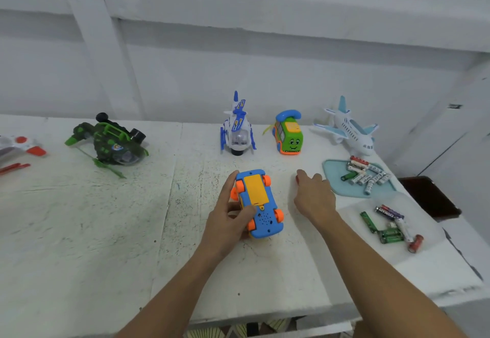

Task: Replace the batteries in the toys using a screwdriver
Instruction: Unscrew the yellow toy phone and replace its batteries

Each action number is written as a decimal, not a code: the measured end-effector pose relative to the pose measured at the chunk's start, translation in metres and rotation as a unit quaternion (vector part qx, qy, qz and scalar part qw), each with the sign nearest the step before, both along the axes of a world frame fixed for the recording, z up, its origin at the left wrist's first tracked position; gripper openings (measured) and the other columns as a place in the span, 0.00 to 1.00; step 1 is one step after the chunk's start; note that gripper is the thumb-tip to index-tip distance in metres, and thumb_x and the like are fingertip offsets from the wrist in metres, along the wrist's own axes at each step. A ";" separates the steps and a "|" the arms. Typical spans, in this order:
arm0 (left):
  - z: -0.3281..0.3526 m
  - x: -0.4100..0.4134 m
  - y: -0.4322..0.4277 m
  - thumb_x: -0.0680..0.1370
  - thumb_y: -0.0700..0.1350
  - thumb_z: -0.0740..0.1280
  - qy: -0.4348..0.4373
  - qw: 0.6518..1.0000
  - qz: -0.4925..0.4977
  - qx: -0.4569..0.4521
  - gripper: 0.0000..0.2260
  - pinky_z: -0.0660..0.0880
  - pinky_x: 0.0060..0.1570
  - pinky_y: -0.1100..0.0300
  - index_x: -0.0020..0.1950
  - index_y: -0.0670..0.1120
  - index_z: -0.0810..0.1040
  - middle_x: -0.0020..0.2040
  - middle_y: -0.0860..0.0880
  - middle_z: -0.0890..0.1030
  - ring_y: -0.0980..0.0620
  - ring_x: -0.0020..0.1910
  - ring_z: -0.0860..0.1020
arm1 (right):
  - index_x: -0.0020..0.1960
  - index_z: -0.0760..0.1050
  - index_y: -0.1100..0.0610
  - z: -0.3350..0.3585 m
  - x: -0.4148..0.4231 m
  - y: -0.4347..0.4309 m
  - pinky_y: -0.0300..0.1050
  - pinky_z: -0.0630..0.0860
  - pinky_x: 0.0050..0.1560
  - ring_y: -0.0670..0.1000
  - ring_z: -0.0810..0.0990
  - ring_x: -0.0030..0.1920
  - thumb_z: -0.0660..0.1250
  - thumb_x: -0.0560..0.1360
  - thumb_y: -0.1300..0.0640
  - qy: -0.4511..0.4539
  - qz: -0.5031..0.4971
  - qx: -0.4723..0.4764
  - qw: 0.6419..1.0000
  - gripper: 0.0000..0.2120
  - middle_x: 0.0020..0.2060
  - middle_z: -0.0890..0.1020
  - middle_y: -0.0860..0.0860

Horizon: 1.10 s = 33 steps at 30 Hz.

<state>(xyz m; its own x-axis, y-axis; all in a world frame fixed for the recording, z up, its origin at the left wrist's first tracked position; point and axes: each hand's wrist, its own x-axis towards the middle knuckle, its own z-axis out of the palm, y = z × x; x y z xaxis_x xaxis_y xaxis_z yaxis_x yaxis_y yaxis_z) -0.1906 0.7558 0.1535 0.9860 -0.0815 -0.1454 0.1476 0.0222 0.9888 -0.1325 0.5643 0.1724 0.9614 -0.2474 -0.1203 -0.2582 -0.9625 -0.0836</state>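
Observation:
A blue toy car (261,205) with orange wheels lies upside down near the table's middle, its yellow battery cover facing up. My left hand (228,221) grips it from the left, thumb on the underside near the cover's tab. To the car's right, my right hand (314,194) hovers palm down with its fingers stretched forward over the table. A small red thing (297,178) shows at its fingertips; what it is cannot be told. Loose batteries (367,174) lie on a light blue tray (334,170), and more batteries (392,227) lie on a white sheet (429,231).
Along the back stand a green helicopter (111,142), a white and blue helicopter (238,130), a green phone-bus toy (289,136) and a white plane (350,130). A red and white toy (18,149) sits at the far left. The table edge (265,313) runs near me.

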 end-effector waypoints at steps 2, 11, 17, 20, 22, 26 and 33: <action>-0.001 -0.001 -0.001 0.78 0.42 0.69 -0.011 1.000 0.006 0.018 0.33 0.83 0.45 0.47 0.66 0.77 0.59 0.54 0.53 0.81 0.55 0.48 0.84 | 0.70 0.62 0.53 -0.004 0.003 -0.005 0.48 0.70 0.43 0.58 0.72 0.55 0.56 0.78 0.64 -0.009 0.034 0.002 0.999 0.22 0.56 0.70 0.58; -0.004 0.000 -0.002 0.78 0.44 0.69 -0.037 0.999 0.010 0.035 0.33 0.83 0.44 0.47 0.63 0.81 0.60 0.53 0.53 0.81 0.54 0.48 0.84 | 0.75 0.63 0.48 0.044 -0.016 0.001 0.44 0.76 0.46 0.50 0.76 0.48 0.61 0.78 0.66 -0.333 0.139 0.332 0.872 0.28 0.53 0.72 0.52; -0.007 -0.001 -0.002 0.78 0.42 0.68 -0.053 0.998 0.017 0.037 0.31 0.80 0.35 0.63 0.67 0.74 0.60 0.50 0.58 0.81 0.62 0.44 0.83 | 0.71 0.65 0.49 0.064 -0.060 0.032 0.43 0.81 0.44 0.48 0.76 0.47 0.62 0.78 0.71 -0.428 0.137 0.501 0.739 0.27 0.53 0.72 0.41; -0.008 -0.001 -0.003 0.78 0.42 0.68 -0.054 0.998 0.017 0.041 0.31 0.81 0.36 0.61 0.67 0.75 0.60 0.51 0.58 0.81 0.62 0.44 0.83 | 0.71 0.65 0.48 0.047 -0.067 0.038 0.49 0.82 0.45 0.54 0.76 0.49 0.62 0.78 0.68 -0.422 0.131 0.488 0.752 0.26 0.53 0.73 0.42; -0.008 -0.001 -0.003 0.78 0.44 0.69 -0.055 0.997 0.016 0.047 0.32 0.82 0.38 0.58 0.67 0.76 0.59 0.52 0.58 0.81 0.61 0.45 0.83 | 0.71 0.65 0.47 0.041 -0.071 0.040 0.52 0.82 0.46 0.55 0.77 0.50 0.62 0.78 0.65 -0.418 0.116 0.485 0.759 0.25 0.53 0.73 0.45; -0.008 -0.001 -0.003 0.78 0.43 0.69 -0.057 0.997 0.016 0.049 0.32 0.82 0.37 0.60 0.66 0.76 0.59 0.51 0.60 0.80 0.62 0.44 0.83 | 0.69 0.64 0.40 0.040 -0.074 0.042 0.51 0.82 0.47 0.58 0.78 0.50 0.62 0.78 0.64 -0.427 0.113 0.488 0.753 0.26 0.52 0.74 0.48; -0.006 -0.002 -0.003 0.78 0.43 0.69 -0.062 0.997 0.015 0.048 0.31 0.80 0.34 0.63 0.65 0.76 0.59 0.51 0.61 0.80 0.65 0.43 0.82 | 0.69 0.64 0.40 0.037 -0.075 0.041 0.49 0.82 0.47 0.58 0.78 0.50 0.62 0.79 0.65 -0.435 0.114 0.486 0.749 0.27 0.51 0.74 0.49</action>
